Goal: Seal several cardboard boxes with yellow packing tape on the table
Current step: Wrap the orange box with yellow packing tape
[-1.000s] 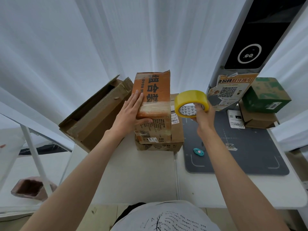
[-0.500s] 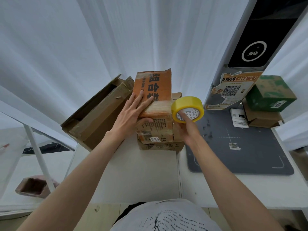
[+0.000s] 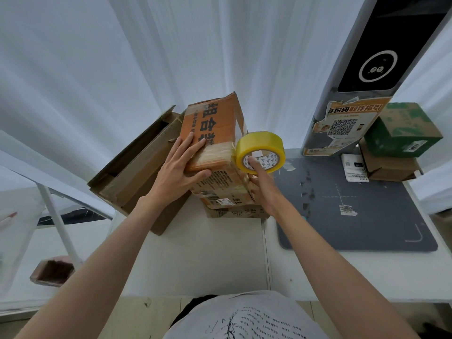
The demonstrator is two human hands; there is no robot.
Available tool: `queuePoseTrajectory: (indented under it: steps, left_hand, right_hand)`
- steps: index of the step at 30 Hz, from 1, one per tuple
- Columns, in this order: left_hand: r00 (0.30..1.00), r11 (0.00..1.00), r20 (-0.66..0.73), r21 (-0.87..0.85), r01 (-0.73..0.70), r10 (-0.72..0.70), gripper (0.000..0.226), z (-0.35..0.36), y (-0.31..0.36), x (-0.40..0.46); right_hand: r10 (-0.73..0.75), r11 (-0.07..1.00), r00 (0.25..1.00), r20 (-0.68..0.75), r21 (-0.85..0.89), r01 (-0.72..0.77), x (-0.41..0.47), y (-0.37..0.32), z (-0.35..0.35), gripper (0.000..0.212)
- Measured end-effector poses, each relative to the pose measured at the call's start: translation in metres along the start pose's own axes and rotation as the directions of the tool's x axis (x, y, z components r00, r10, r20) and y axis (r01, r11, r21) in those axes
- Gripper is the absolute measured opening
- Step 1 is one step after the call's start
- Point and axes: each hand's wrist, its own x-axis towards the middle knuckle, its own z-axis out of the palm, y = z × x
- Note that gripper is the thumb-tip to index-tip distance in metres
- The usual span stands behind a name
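A: What's biggest near the hands?
B: The white worktop (image 3: 195, 253), then the open brown cardboard carton (image 3: 137, 172) just left of the left hand (image 3: 176, 172).
A: And that hand?
B: It grips the orange printed cardboard box (image 3: 212, 133), fingers flat on top, thumb on the front.
A: The right hand (image 3: 263, 189)?
B: It holds the yellow packing tape roll (image 3: 260, 152), a finger in its core, touching the box's right edge.
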Motion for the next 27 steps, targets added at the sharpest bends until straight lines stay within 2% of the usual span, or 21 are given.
queuePoseTrajectory:
  steps: [2,5,9,13,16,20,27]
  left_hand:
    - [0.997,0.998,-0.029,-0.021,0.067,-0.068,0.087,-0.002,0.01,0.001]
    - [0.971,0.975,-0.09,-0.032,0.22,-0.222,0.093,-0.004,0.035,0.006]
    - [0.897,0.894,-0.035,-0.101,0.435,-0.441,0.102,-0.005,0.063,0.024]
    - [0.834,0.831,0.086,-0.081,0.551,-0.545,0.122,-0.012,0.062,0.034]
    - [0.808,0.812,0.149,-0.044,0.582,-0.571,0.133,-0.015,0.063,0.037]
    - [0.804,0.808,0.156,-0.052,0.587,-0.574,0.127,-0.019,0.064,0.039]
    - [0.811,0.813,0.149,-0.068,0.579,-0.565,0.107,-0.028,0.057,0.037]
  right_hand:
    - [-0.026,0.999,0.999,-0.026,-0.035,0.025,0.0,-0.003,0.003,0.082]
    - [-0.081,0.994,0.996,0.032,-0.065,0.083,-0.006,-0.007,0.008,0.057]
    - [-0.137,0.987,0.989,0.045,-0.081,0.141,-0.008,-0.011,0.012,0.032]
    - [-0.134,0.987,0.99,0.044,-0.087,0.138,-0.006,-0.008,0.007,0.051]
    - [-0.114,0.988,0.993,0.042,-0.098,0.117,-0.004,-0.006,0.003,0.062]
    - [-0.086,0.989,0.995,0.052,-0.115,0.092,-0.004,-0.011,-0.001,0.07]
    - [-0.124,0.992,0.992,-0.037,0.003,0.125,-0.004,-0.01,-0.02,0.025]
